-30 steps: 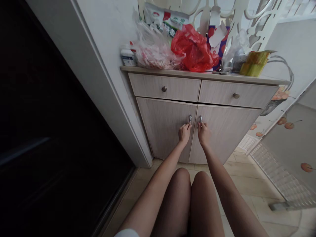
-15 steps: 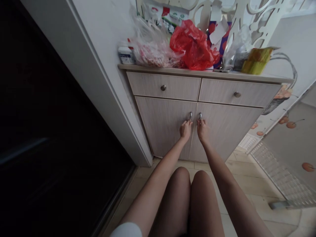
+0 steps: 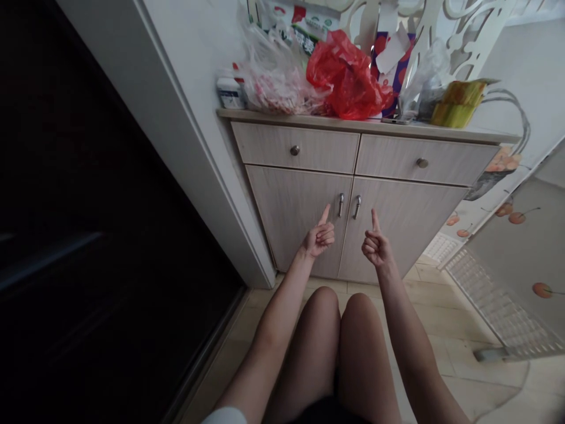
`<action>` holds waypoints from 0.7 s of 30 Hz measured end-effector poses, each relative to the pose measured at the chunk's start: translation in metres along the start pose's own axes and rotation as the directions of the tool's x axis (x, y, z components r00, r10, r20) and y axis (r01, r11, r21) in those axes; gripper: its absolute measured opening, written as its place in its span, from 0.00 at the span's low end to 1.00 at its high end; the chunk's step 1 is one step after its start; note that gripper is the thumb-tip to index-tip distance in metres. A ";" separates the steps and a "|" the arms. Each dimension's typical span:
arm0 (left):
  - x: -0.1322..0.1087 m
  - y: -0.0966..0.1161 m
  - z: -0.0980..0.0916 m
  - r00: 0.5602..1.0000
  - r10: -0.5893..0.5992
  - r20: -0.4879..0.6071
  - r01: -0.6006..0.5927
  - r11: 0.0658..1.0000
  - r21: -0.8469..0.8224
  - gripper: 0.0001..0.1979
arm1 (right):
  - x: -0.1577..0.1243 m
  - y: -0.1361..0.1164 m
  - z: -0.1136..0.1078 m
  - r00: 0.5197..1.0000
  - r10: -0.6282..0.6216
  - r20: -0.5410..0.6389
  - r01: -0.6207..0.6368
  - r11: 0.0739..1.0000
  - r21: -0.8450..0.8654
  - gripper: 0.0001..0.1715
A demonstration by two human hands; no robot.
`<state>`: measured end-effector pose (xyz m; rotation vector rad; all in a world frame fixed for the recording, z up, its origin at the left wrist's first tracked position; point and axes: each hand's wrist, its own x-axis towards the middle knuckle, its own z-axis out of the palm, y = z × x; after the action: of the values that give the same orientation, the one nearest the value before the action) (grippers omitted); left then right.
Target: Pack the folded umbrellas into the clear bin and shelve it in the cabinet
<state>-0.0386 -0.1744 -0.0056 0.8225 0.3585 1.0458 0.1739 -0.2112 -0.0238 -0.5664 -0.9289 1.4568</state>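
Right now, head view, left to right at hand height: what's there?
dark doorway → white door frame → left cabinet door → left hand → silver door handles → right hand → right cabinet door → cherry-print panel

I see pale beige wood grain running across the cabinet doors (image 3: pixel 295 218). On the cabinet top (image 3: pixel 366 127), a bright red plastic bag (image 3: pixel 346 79) sits mid-back, with a clear bag (image 3: pixel 276 82) streaked pink-red toward the left end. A yellow-green package (image 3: pixel 459 106) sits near the right end. Behind the red bag is a purple card box (image 3: pixel 399 68) with red patches. To the right, a pale grey wall panel (image 3: pixel 498 253) carries printed orange cherries. White scrollwork screening (image 3: pixel 468 29) rises behind.
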 end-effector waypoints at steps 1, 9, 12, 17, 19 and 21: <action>-0.004 -0.006 0.002 1.000 0.016 -0.019 -0.017 0.998 -0.061 0.32 | -0.003 0.002 0.002 1.000 0.000 0.001 0.000 0.999 0.037 0.49; -0.007 -0.034 0.007 0.998 0.039 -0.046 -0.046 0.985 -0.167 0.27 | -0.006 0.018 0.005 0.999 -0.042 0.012 0.040 0.988 0.150 0.48; -0.008 -0.033 0.008 0.998 0.038 -0.052 -0.044 0.989 -0.139 0.27 | -0.006 0.019 0.003 0.999 -0.050 0.016 0.048 0.993 0.105 0.47; 0.008 -0.032 -0.001 0.995 0.044 -0.087 -0.030 0.987 0.161 0.29 | 0.009 0.021 -0.004 0.982 -0.127 -0.138 0.081 0.950 -0.301 0.45; 0.027 -0.031 -0.005 0.966 0.143 -0.217 -0.033 0.895 0.445 0.24 | 0.024 0.020 -0.008 0.924 -0.292 -0.246 0.082 0.781 -0.619 0.40; 0.053 -0.029 -0.006 0.874 0.361 -0.325 -0.017 0.691 0.722 0.18 | 0.044 0.019 -0.012 0.834 -0.500 -0.234 0.066 0.510 -0.857 0.34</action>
<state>0.0007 -0.1324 -0.0253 1.3265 1.1474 1.3213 0.1669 -0.1648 -0.0374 -1.3232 -1.2267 0.4181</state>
